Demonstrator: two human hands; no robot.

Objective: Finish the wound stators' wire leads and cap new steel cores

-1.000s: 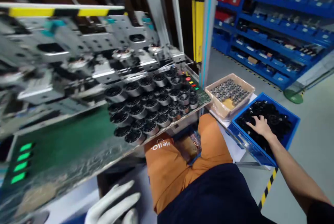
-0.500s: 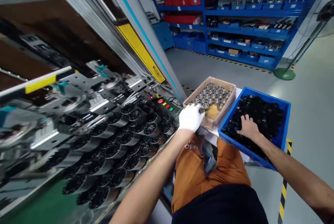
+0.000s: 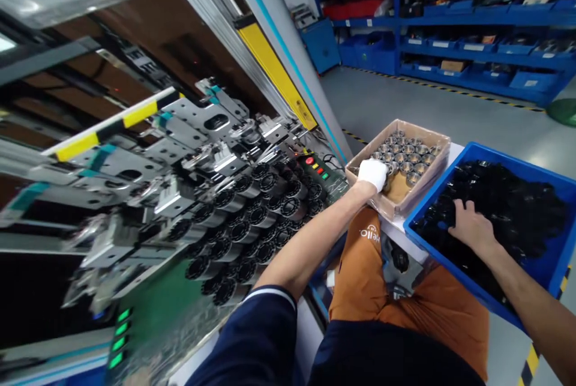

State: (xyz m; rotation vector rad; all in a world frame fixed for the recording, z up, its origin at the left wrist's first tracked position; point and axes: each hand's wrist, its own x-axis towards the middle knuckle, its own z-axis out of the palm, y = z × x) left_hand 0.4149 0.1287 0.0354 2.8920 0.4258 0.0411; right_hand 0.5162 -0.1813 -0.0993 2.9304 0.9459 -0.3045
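Note:
My left hand (image 3: 373,174), in a white glove, reaches into the near corner of a cardboard box (image 3: 429,179) filled with shiny metal cups; its fingers curl down among the cups and what they grip is hidden. My bare right hand (image 3: 470,227) lies palm down in a blue bin (image 3: 459,194) full of black round parts, fingers bent into the pile. Both containers stand on a white surface to my right, beside my orange trousers.
To the left, a machine table (image 3: 171,320) carries several rows of black and metal rotor-like parts (image 3: 252,218), with silver fixtures (image 3: 198,128) behind and a button panel (image 3: 317,170). A yellow post (image 3: 276,74) rises behind. Blue shelving (image 3: 450,26) lines the far wall.
The view swung right and tilted. My left hand travelled from near my lap up to the cardboard box and now sits deeper in it. My right hand stayed in the blue bin.

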